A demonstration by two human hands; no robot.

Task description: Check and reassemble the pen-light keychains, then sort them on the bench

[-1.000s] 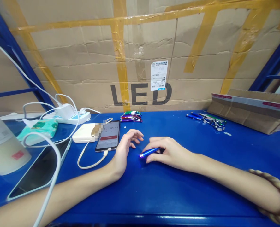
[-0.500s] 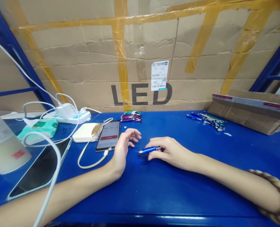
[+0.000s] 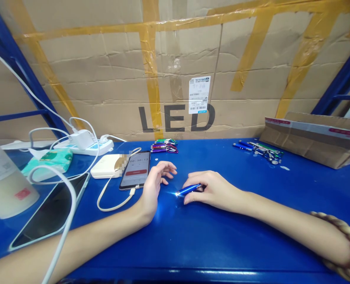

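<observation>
Two bare hands lie close together on the blue tabletop (image 3: 222, 240) as I watch remotely. I see the right hand (image 3: 214, 190) closed around a blue pen torch (image 3: 188, 190), held low over the surface with its tip pointing toward the left hand (image 3: 154, 184) (a small glow shows there). That hand rests empty, fingers loosely spread, just beside a smartphone (image 3: 135, 169) cabled to a white power bank (image 3: 103, 166).
</observation>
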